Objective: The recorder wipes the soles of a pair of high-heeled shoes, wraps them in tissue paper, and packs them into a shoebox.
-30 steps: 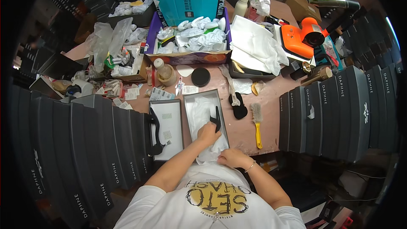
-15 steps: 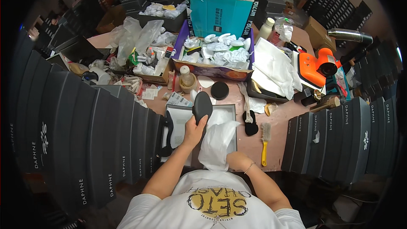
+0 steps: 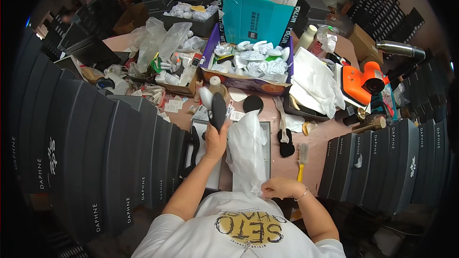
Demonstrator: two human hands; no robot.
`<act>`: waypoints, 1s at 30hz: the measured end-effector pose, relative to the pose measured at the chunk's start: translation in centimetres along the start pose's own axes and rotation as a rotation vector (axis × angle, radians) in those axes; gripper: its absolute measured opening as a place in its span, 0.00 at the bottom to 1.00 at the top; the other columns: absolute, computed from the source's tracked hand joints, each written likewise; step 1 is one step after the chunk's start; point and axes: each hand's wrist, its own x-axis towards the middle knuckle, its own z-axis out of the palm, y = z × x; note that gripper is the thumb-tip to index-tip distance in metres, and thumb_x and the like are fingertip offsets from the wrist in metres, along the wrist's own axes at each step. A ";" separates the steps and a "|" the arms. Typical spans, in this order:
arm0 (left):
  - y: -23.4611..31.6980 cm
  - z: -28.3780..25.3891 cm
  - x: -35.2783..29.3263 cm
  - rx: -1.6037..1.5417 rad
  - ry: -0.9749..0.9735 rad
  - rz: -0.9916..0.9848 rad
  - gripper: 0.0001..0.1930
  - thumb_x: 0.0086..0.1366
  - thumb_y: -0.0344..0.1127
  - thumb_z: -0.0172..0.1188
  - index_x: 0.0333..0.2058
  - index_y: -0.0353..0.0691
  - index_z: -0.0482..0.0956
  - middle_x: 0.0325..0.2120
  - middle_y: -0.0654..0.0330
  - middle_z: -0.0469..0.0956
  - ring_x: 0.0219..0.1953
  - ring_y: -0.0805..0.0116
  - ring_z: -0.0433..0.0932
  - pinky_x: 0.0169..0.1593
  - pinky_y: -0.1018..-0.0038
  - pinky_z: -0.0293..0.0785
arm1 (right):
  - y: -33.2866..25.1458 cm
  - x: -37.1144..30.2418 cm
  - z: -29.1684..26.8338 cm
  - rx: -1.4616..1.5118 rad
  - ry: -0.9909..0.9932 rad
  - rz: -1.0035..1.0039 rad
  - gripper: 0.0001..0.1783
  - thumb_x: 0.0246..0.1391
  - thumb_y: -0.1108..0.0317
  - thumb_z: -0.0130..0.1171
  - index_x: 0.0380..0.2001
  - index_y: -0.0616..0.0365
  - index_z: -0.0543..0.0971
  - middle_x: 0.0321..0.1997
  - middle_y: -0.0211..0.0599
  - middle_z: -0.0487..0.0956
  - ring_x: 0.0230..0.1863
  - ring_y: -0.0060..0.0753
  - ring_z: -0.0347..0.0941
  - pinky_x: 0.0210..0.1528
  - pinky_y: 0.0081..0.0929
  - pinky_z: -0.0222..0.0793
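Note:
My left hand (image 3: pixel 216 142) is wrapped round a black shoe (image 3: pixel 218 111), raised with its dark sole partly in view. Something white and rounded (image 3: pixel 205 98) shows beside its upper end. My right hand (image 3: pixel 282 188), fingers pinched, grips the lower corner of a crumpled white tissue paper (image 3: pixel 246 148). That sheet stands up in front of my body, just right of the shoe. Behind it lies an open grey shoebox (image 3: pixel 267 138), largely covered by the paper and my left arm. Another black shoe (image 3: pixel 191 150) lies at the box's left side.
Stacked dark shoeboxes (image 3: pixel 114 157) wall in the left, with more boxes (image 3: pixel 382 162) at right. A yellow-handled brush (image 3: pixel 301 162), black pad (image 3: pixel 286 143) and round black lid (image 3: pixel 253 104) lie on the pink table. Behind are a purple carton (image 3: pixel 248 82) of stuffing and an orange device (image 3: pixel 356 85).
My left hand has turned the shoe more upright and moved slightly left. The right hand has shifted slightly right and lower, and the tissue paper now hangs longer and more upright between the hands.

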 end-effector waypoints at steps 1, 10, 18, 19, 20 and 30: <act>0.9 -0.7 1.4 -0.139 0.074 -0.061 0.17 0.64 0.38 0.56 0.43 0.30 0.71 0.35 0.46 0.75 0.37 0.49 0.76 0.42 0.62 0.70 | 1.4 -0.4 0.8 -0.071 0.027 0.097 0.14 0.51 0.59 0.54 0.31 0.60 0.77 0.26 0.47 0.77 0.26 0.48 0.72 0.32 0.36 0.67; 5.6 -4.9 2.4 -1.054 -0.251 -0.841 0.15 0.67 0.41 0.53 0.46 0.38 0.71 0.36 0.59 0.77 0.30 0.74 0.75 0.34 0.75 0.75 | 6.6 9.4 3.9 -0.369 0.219 0.408 0.14 0.49 0.62 0.52 0.34 0.57 0.80 0.34 0.46 0.80 0.38 0.46 0.77 0.38 0.42 0.72; 8.7 -10.3 4.1 -0.954 -0.368 -0.623 0.18 0.68 0.45 0.50 0.46 0.36 0.71 0.35 0.56 0.78 0.30 0.73 0.76 0.34 0.75 0.76 | 7.7 12.9 5.8 -0.615 0.094 0.249 0.14 0.51 0.65 0.51 0.37 0.55 0.81 0.39 0.43 0.81 0.42 0.42 0.78 0.40 0.40 0.73; 8.9 -10.4 4.0 -0.963 -0.389 -0.607 0.18 0.68 0.45 0.50 0.46 0.35 0.71 0.36 0.56 0.78 0.30 0.73 0.76 0.34 0.75 0.76 | 7.7 12.8 5.6 -0.634 0.068 0.242 0.14 0.51 0.66 0.50 0.38 0.55 0.81 0.39 0.42 0.81 0.42 0.42 0.78 0.41 0.40 0.73; 9.1 -10.2 4.0 -0.971 -0.411 -0.591 0.17 0.68 0.44 0.50 0.46 0.35 0.71 0.36 0.56 0.78 0.30 0.73 0.76 0.34 0.75 0.76 | 7.6 12.6 5.2 -0.652 0.039 0.230 0.14 0.51 0.66 0.50 0.38 0.54 0.81 0.40 0.42 0.81 0.43 0.41 0.78 0.41 0.40 0.73; 7.8 -5.6 -1.2 -1.098 -0.829 -0.845 0.18 0.66 0.39 0.54 0.48 0.31 0.69 0.37 0.55 0.76 0.33 0.73 0.76 0.39 0.73 0.77 | 10.8 20.6 7.5 -0.628 0.236 -0.015 0.13 0.53 0.67 0.49 0.37 0.50 0.82 0.39 0.38 0.81 0.43 0.40 0.78 0.41 0.37 0.74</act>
